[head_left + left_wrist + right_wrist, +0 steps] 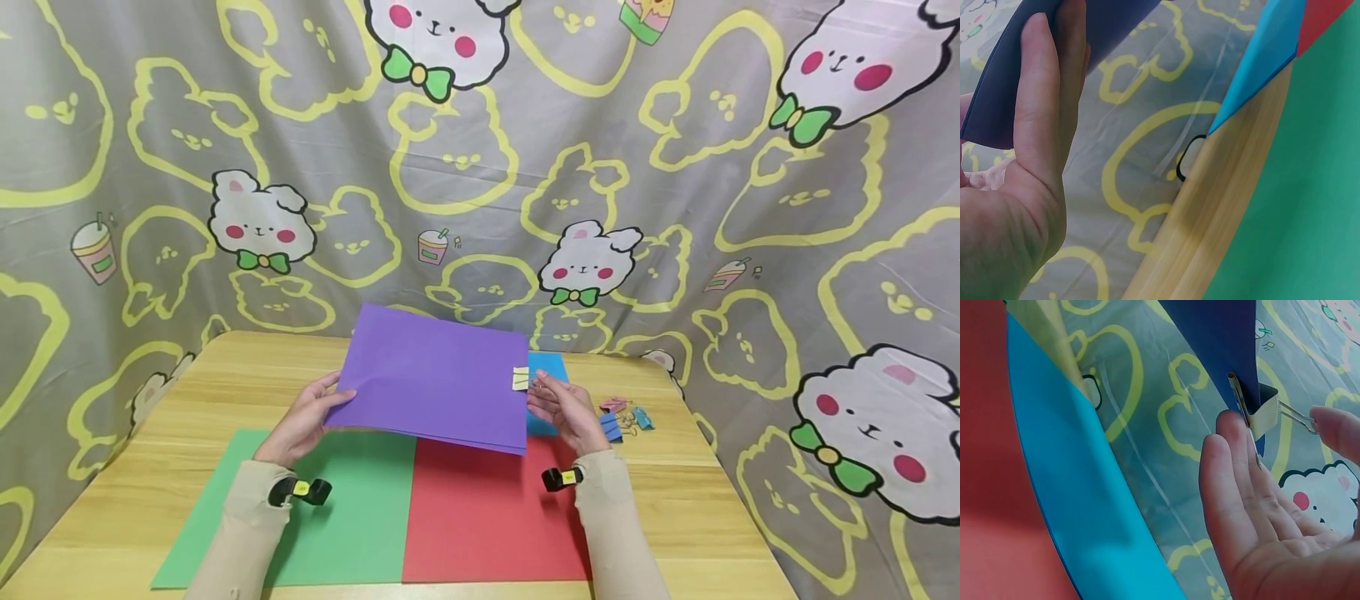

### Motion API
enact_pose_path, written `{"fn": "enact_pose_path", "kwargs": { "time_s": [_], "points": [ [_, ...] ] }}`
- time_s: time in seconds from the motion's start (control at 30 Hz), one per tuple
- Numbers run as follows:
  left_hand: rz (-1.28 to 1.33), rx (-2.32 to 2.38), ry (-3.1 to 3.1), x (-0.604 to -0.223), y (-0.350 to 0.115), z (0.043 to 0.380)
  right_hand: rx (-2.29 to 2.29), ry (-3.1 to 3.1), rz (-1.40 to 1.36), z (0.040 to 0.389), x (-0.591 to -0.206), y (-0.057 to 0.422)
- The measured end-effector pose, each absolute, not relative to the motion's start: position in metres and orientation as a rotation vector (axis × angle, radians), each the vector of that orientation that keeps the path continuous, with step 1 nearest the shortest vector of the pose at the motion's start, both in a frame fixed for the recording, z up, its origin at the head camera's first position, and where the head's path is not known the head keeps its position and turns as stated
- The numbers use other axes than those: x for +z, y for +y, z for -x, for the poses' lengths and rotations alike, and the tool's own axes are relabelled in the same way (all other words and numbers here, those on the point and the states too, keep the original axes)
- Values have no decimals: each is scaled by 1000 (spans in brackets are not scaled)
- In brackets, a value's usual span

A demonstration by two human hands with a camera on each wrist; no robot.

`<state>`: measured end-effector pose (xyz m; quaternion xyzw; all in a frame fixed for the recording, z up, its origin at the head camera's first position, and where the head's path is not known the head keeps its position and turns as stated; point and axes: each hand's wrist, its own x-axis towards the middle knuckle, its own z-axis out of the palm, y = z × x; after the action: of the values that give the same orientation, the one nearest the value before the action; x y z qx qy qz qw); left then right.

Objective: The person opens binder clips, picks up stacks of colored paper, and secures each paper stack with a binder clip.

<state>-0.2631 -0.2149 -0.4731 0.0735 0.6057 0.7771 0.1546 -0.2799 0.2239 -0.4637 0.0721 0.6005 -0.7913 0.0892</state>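
Note:
In the head view, purple paper sheets (435,375) are held up, tilted, above the table. A doubled lower edge shows more than one layer. My left hand (307,417) grips their left edge, the thumb on top and the fingers underneath. A pale yellow binder clip (521,379) sits on the right edge of the sheets. At that clip is my right hand (564,408). In the right wrist view, its thumb touches the end of a wire handle (1297,415), while the fingertips (1232,425) lie against the clip's other side.
Green paper (337,517) and red paper (487,517) lie side by side on the wooden table (690,517). Blue paper (551,367) lies behind the red. Several pink and blue binder clips (611,425) are grouped at the right. A patterned curtain (480,167) hangs behind.

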Motion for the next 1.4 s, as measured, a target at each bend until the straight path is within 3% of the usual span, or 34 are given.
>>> {"fn": "enact_pose_path", "kwargs": {
  "time_s": [1.4],
  "points": [
    [-159,2240,1733,-466,-209,261,-2240,1658,101,273,-457,213]
  ]
}}
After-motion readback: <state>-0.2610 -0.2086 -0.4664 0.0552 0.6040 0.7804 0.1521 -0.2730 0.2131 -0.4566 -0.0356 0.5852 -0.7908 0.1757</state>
